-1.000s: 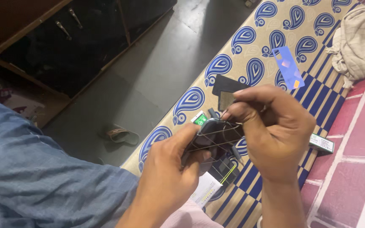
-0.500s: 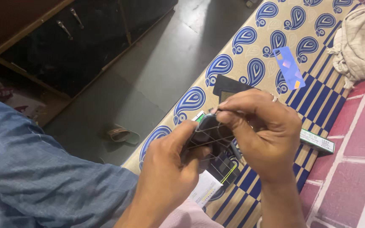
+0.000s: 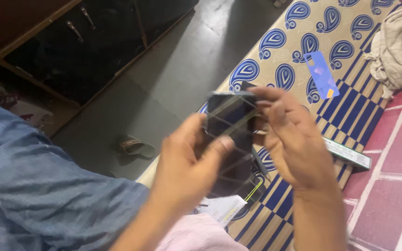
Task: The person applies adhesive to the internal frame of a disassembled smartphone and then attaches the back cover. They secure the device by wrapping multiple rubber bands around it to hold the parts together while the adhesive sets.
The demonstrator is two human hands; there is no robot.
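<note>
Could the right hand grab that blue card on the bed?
Probably not yet: the right hand and left hand both hold the dark phone. The blue card lies uncovered beyond.

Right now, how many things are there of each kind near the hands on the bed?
Dark phone held in both hands: 1
Blue card: 1
Crumpled cloth: 1
Long narrow box: 1
Printed paper slip: 1
Sandal on the floor: 1
Total: 6
</note>
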